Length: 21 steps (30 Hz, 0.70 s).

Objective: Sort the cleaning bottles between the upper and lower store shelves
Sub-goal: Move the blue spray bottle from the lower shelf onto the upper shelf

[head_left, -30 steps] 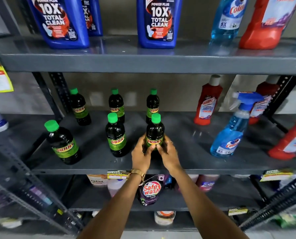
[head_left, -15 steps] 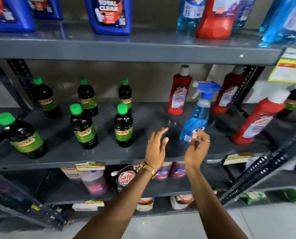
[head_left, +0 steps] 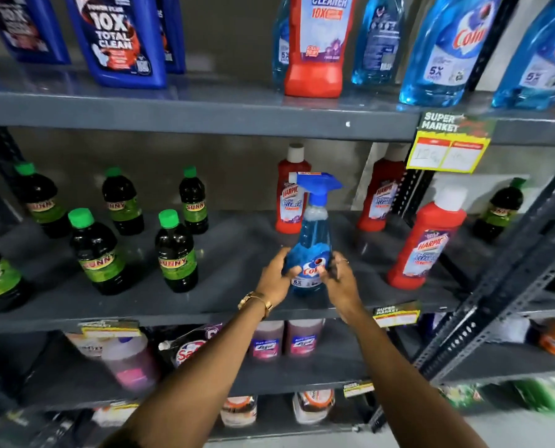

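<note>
A blue spray bottle [head_left: 313, 236] stands near the front of the lower shelf [head_left: 231, 310]. My left hand [head_left: 274, 276] grips its left side and my right hand [head_left: 341, 278] its right side, both low on the body. Several dark green-capped bottles [head_left: 176, 253] stand to the left on the same shelf. Red bottles [head_left: 426, 240] with white caps stand behind and to the right. On the upper shelf [head_left: 205, 116] are dark blue bottles [head_left: 116, 40], a red bottle [head_left: 316, 43] and light blue bottles [head_left: 447, 50].
A yellow price tag [head_left: 449, 147] hangs from the upper shelf edge at right. A slanted metal upright [head_left: 509, 279] crosses the right side. Pink and white bottles [head_left: 268, 341] fill the shelves below, with more price tags along the edges.
Both hands let go of the green-capped bottle, moved right and closed around the blue spray bottle. The view shifted right too.
</note>
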{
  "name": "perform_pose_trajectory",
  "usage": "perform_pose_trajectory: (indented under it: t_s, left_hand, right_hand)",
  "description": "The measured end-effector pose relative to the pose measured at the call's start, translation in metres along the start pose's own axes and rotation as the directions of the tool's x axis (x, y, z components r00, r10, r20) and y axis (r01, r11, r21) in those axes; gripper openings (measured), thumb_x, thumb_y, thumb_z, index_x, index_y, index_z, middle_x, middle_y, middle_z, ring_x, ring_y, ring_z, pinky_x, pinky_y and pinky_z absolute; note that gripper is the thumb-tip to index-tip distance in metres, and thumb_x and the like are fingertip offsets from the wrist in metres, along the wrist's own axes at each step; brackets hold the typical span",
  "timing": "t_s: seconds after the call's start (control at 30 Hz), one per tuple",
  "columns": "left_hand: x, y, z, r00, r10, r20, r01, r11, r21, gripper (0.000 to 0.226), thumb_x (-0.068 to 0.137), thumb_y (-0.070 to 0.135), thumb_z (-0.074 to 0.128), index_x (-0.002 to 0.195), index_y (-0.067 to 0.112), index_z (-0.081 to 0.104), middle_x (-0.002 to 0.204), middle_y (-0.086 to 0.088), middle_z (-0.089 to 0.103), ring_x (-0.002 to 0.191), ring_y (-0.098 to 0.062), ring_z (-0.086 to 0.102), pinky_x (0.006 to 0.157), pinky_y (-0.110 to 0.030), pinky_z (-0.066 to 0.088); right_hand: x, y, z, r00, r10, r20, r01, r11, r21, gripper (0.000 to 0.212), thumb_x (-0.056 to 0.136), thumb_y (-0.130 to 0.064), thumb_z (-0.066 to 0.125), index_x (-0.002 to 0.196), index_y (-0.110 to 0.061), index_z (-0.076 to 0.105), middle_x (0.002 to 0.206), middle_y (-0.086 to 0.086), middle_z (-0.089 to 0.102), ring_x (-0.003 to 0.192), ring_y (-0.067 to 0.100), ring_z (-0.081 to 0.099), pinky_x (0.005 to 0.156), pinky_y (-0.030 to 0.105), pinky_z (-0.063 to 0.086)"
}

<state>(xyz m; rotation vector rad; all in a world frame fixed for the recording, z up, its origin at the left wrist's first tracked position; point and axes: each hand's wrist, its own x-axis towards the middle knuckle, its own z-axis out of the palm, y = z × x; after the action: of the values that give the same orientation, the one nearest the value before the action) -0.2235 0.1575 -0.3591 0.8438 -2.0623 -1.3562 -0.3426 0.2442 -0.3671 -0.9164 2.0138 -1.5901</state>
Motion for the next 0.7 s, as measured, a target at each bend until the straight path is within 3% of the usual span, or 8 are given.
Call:
perform_pose_trajectory:
  t_s: [0.1,0.2,0.33,0.4,0.47,0.53,0.6,0.7]
  left_hand:
    - [-0.033,0.000,-0.012,0.999,0.044,-0.012,-0.044,0.998,0.039,0.034,0.089,0.013,0.059,0.122,0.014,0.050,0.121,-0.010,0.066,0.112,-0.024,0.063,0.100,-0.047,0.050]
    - [-0.072,0.008,-0.030,0.990,0.140,-0.027,-0.138,0.989,0.055,0.035,0.087,0.011,0.062,0.120,0.015,0.053,0.114,-0.004,0.068,0.108,-0.020,0.065,0.098,-0.048,0.052]
    - [-0.111,0.061,-0.065,0.947,0.311,-0.079,-0.308,0.950,0.041,0.044,0.085,0.011,0.063,0.111,0.045,0.053,0.105,0.020,0.065,0.099,0.010,0.063,0.094,-0.024,0.053]
    - [-0.119,0.106,-0.086,0.908,0.406,-0.103,-0.405,0.914,0.030,0.043,0.086,0.012,0.061,0.111,0.045,0.050,0.106,0.021,0.064,0.097,0.013,0.062,0.086,-0.013,0.052]
    - [-0.117,0.152,-0.110,0.843,0.512,-0.164,-0.514,0.857,0.037,0.038,0.087,0.013,0.060,0.115,0.038,0.051,0.104,0.015,0.067,0.092,0.010,0.064,0.080,-0.010,0.051]
    - [-0.108,0.193,-0.133,0.771,0.589,-0.242,-0.597,0.801,0.044,0.034,0.089,0.014,0.060,0.118,0.029,0.052,0.100,0.006,0.069,0.088,0.006,0.066,0.076,-0.011,0.052]
    - [-0.095,0.230,-0.155,0.715,0.629,-0.305,-0.640,0.765,0.076,0.034,0.089,0.016,0.059,0.122,0.019,0.052,0.109,-0.005,0.069,0.097,-0.007,0.067,0.082,-0.022,0.055]
    - [-0.070,0.267,-0.180,0.644,0.679,-0.354,-0.664,0.725,0.184,0.031,0.091,0.016,0.056,0.121,0.018,0.050,0.116,-0.008,0.066,0.099,-0.010,0.066,0.086,-0.023,0.054]
  right_hand:
    - [-0.035,-0.002,-0.003,0.994,-0.102,0.029,0.103,0.995,-0.005,0.038,0.088,-0.002,0.059,0.125,0.002,0.048,0.121,0.023,0.062,0.111,0.036,0.061,0.097,0.048,0.052]
    - [-0.074,-0.016,-0.011,0.967,-0.238,0.096,0.237,0.971,0.018,0.031,0.089,-0.003,0.059,0.119,-0.003,0.052,0.113,0.011,0.066,0.100,0.017,0.066,0.085,0.027,0.057]
    - [-0.105,-0.071,-0.024,0.898,-0.425,0.112,0.424,0.905,0.036,0.029,0.088,-0.012,0.062,0.115,-0.019,0.056,0.099,-0.021,0.066,0.087,-0.014,0.063,0.074,0.003,0.048]
    - [-0.109,-0.119,-0.032,0.852,-0.520,0.066,0.518,0.854,0.038,0.028,0.086,-0.023,0.064,0.112,-0.035,0.058,0.094,-0.027,0.067,0.086,-0.013,0.063,0.074,0.005,0.049]
    - [-0.105,-0.174,-0.038,0.792,-0.610,0.016,0.608,0.792,0.054,0.027,0.085,-0.032,0.064,0.105,-0.048,0.056,0.093,-0.029,0.068,0.087,-0.007,0.065,0.079,0.018,0.054]
    - [-0.093,-0.222,-0.040,0.728,-0.685,-0.037,0.685,0.724,0.079,0.024,0.085,-0.034,0.063,0.107,-0.042,0.058,0.101,-0.016,0.071,0.094,0.003,0.068,0.084,0.033,0.057]
    - [-0.076,-0.266,-0.037,0.664,-0.745,-0.071,0.748,0.657,0.094,0.030,0.087,-0.031,0.061,0.116,-0.025,0.058,0.110,0.002,0.071,0.102,0.013,0.068,0.090,0.041,0.055]
    - [-0.045,-0.316,-0.026,0.636,-0.767,-0.085,0.771,0.629,0.099,0.032,0.089,-0.023,0.061,0.119,-0.011,0.058,0.114,0.006,0.069,0.105,0.019,0.066,0.092,0.037,0.054]
